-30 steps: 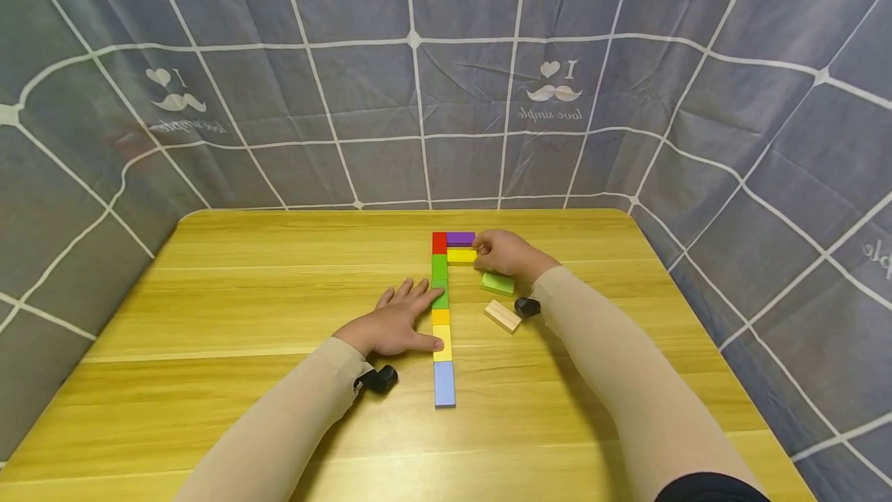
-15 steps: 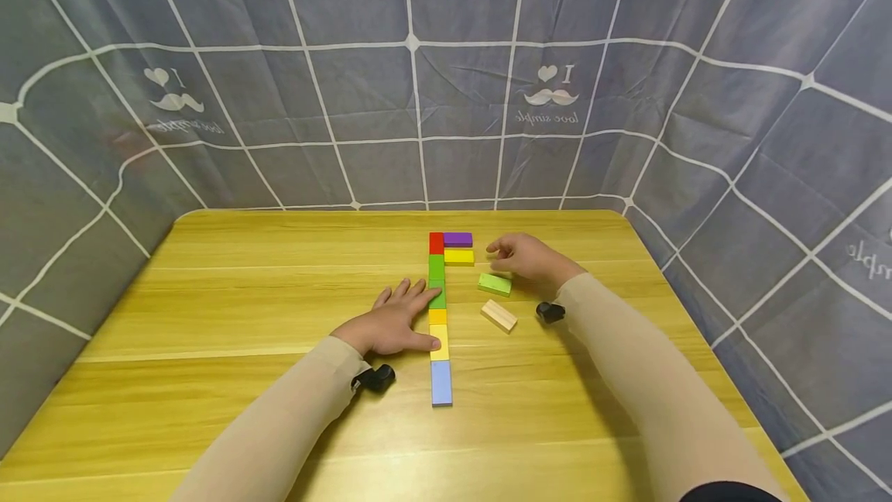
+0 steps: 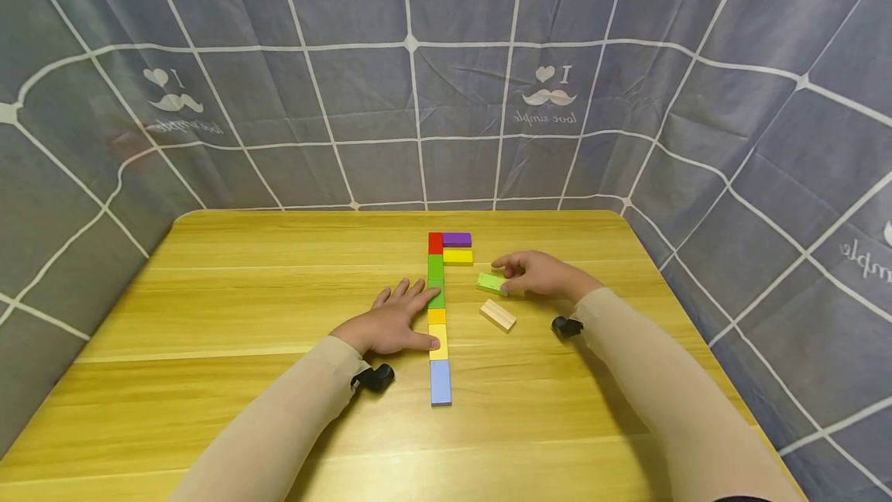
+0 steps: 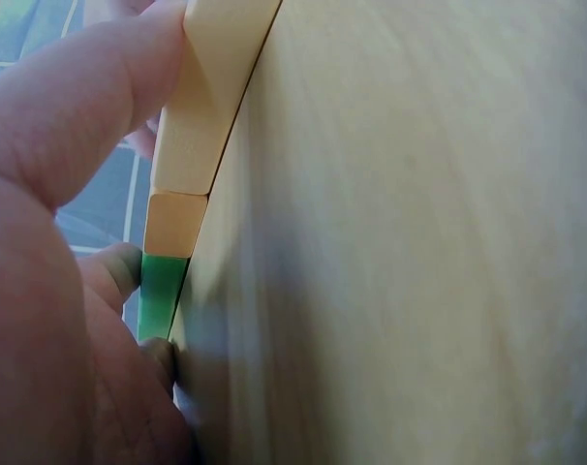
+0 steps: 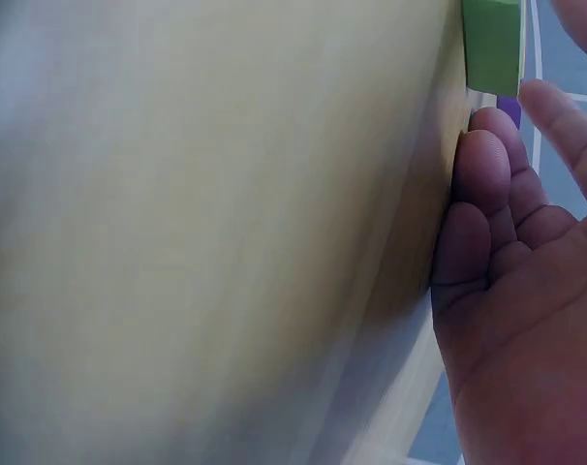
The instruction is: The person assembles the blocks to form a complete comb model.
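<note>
In the head view my left hand (image 3: pixel 390 324) lies with fingers spread beside a straight column of coloured wooden blocks. Its thumb touches the pale yellow block (image 3: pixel 437 338) and a fingertip rests on a green block (image 3: pixel 437 297); a small orange block (image 4: pixel 175 225) sits between those two. My right hand (image 3: pixel 547 275) is at the lime green block (image 3: pixel 490 282), thumb at its right end and index finger reaching past its far side. In the right wrist view that block's end shows just beyond the fingertips, while the other fingers curl loosely by the table.
A red block (image 3: pixel 435 242) tops the column and a light blue block (image 3: pixel 440 383) ends it nearest me. Purple (image 3: pixel 457 239) and yellow (image 3: pixel 458 257) blocks extend right from its far end. A plain wood block (image 3: pixel 498 315) lies askew. Grey curtain (image 3: pixel 460 99) surrounds the table (image 3: pixel 279 254).
My right hand has drawn back from the yellow block's right end, moving right and nearer me to the lime green block. The left hand has stayed on the column.
</note>
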`<move>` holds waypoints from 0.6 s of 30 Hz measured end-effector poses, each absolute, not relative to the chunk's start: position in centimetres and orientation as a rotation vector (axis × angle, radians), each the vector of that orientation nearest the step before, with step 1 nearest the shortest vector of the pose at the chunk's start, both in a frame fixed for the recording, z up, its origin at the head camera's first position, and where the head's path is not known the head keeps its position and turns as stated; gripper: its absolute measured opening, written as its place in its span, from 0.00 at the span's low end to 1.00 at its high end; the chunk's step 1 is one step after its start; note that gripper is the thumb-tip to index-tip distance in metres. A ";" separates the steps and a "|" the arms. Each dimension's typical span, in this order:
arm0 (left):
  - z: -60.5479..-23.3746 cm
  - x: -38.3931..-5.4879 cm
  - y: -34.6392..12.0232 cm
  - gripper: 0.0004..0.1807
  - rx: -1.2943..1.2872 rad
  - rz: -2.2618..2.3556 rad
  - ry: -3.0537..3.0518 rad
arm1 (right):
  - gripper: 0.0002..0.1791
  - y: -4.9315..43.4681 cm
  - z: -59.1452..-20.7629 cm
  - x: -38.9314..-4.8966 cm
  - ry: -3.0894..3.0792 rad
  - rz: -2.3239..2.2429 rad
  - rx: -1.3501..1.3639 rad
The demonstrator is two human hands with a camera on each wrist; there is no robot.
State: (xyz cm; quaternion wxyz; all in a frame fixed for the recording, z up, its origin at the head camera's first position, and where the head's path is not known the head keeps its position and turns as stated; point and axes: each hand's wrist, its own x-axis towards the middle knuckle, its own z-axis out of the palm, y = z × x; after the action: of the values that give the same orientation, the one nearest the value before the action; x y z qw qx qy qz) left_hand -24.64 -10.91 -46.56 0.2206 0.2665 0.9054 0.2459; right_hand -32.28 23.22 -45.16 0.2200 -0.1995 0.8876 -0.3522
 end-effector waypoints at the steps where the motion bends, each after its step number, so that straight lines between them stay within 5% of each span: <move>1: -46.6 -24.6 -10.9 0.55 0.736 0.681 2.504 | 0.34 23.3 -45.2 -32.3 2.455 -0.955 -0.562; 18: -46.6 -24.3 -11.0 0.55 0.721 0.688 2.508 | 0.36 23.8 -46.0 -31.7 2.410 -0.930 -0.607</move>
State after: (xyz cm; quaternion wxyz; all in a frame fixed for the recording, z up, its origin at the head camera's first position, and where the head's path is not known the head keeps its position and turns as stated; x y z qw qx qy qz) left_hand -24.25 -11.03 -46.57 0.2197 0.2608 0.9066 0.2487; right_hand -31.65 23.78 -46.00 0.2418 -0.2219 0.8813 -0.3400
